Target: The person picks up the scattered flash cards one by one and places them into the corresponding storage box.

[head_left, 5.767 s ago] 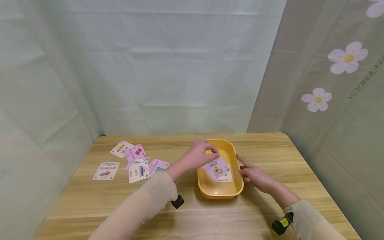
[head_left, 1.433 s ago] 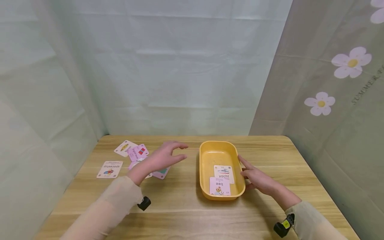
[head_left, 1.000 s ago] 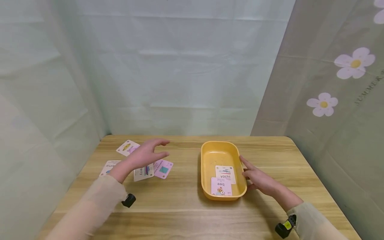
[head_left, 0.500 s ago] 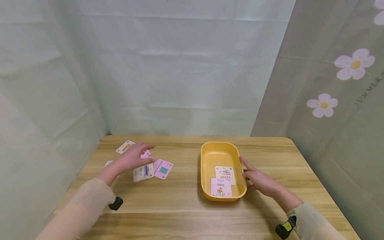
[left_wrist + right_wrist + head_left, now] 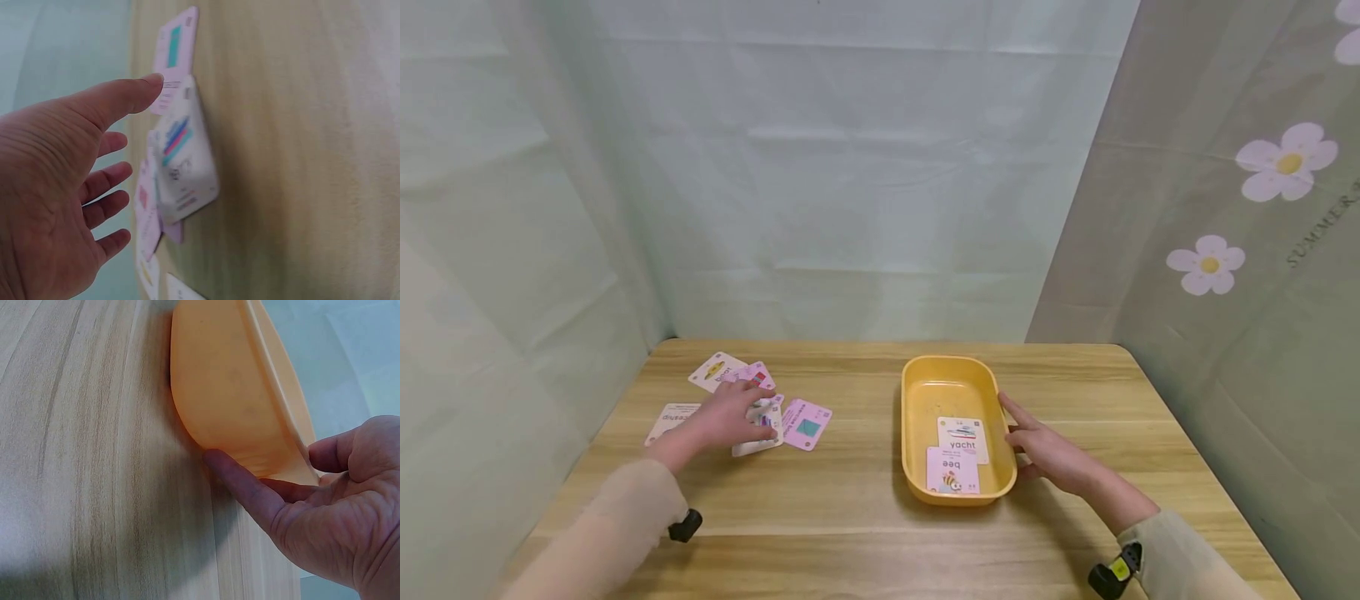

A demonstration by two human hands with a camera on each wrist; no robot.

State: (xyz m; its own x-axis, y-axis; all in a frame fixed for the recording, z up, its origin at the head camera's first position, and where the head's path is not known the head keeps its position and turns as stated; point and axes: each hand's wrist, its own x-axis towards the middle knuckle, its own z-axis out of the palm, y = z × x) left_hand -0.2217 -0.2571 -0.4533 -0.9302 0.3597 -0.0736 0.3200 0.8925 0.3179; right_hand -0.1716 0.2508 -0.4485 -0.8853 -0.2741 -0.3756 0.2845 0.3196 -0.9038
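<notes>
In the head view my left hand (image 5: 727, 417) is over the cards at the table's left, thumb and fingers apart. The white ferry card (image 5: 190, 159) lies right by its fingertips, with part of it hidden by the hand from above. In the left wrist view the thumb tip overlaps the purple exercise book card (image 5: 175, 44). My right hand (image 5: 1051, 450) touches the right side of the yellow tray (image 5: 943, 396), its thumb along the outer wall and another fingertip at the rim. Inside the tray lie a white yacht card (image 5: 964, 435) and a pink bee card (image 5: 952, 470).
A boat card (image 5: 713, 370) and a pink English book card (image 5: 758, 375) overlap behind the left hand. A spaceship card (image 5: 670, 417) lies left of it, partly covered by the forearm. The wooden table (image 5: 820, 517) ends at pale curtains (image 5: 850, 208).
The bee card has been let go into the tray beside the yacht card. My left hand has moved left and down to the ferry card. The right hand has stayed at the tray.
</notes>
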